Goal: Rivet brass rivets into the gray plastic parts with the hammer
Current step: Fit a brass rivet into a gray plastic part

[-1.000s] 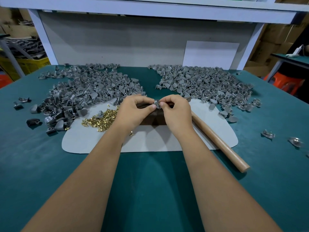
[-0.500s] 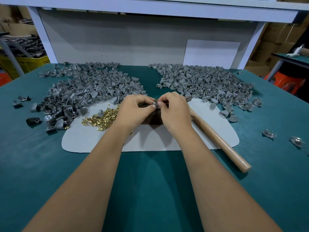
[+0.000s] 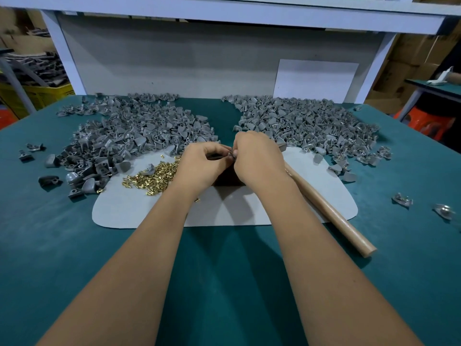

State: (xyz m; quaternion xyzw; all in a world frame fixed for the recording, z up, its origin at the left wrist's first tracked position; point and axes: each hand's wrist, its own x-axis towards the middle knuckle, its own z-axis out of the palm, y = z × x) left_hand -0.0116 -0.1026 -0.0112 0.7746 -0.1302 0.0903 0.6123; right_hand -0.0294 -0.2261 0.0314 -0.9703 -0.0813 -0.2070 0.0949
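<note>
One small gray plastic part is pinched between left hand and right hand, fingertips together, above a pale gray mat. Seat rivet fully, square to hole, before taking the wooden-handled hammer beside the right hand. Rivet itself, hammer head: hidden behind hands. Loose brass rivets lie near the left hand.

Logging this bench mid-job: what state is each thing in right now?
Left hand: pinches small gray part.
Right hand: pinches the same small gray part.
Hammer: lying unheld on the mat, head hidden.
Brass rivets: loose heap on gray mat.
Left pile, right pile: loose.
</note>
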